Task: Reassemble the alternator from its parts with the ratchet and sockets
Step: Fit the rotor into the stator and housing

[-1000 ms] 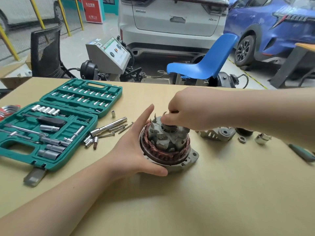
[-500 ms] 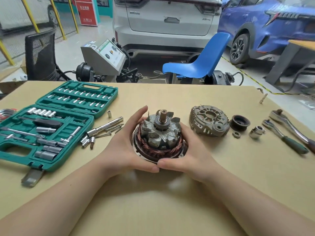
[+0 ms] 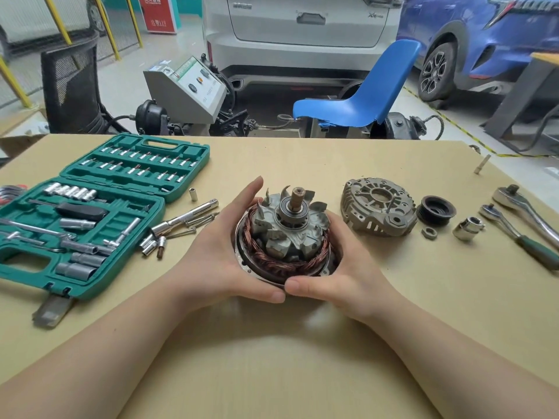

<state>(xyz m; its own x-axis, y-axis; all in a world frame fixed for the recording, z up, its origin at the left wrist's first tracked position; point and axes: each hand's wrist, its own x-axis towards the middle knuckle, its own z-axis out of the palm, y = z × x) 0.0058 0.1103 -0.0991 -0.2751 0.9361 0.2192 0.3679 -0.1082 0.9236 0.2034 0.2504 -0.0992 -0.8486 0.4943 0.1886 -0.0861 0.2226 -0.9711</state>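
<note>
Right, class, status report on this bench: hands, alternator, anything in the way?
Left hand and right hand cup the alternator, rotor and shaft up. End cover, pulley, nut loose at right. Nothing in the way.

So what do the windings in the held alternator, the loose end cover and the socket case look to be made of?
Windings: copper wire, going by the reddish, shiny twisted strands. End cover: probably cast aluminium, with a dull grey, grainy, ribbed surface. Socket case: moulded plastic, uniform matt green with shaped recesses. Both hands, left and right, cup the alternator.
</note>
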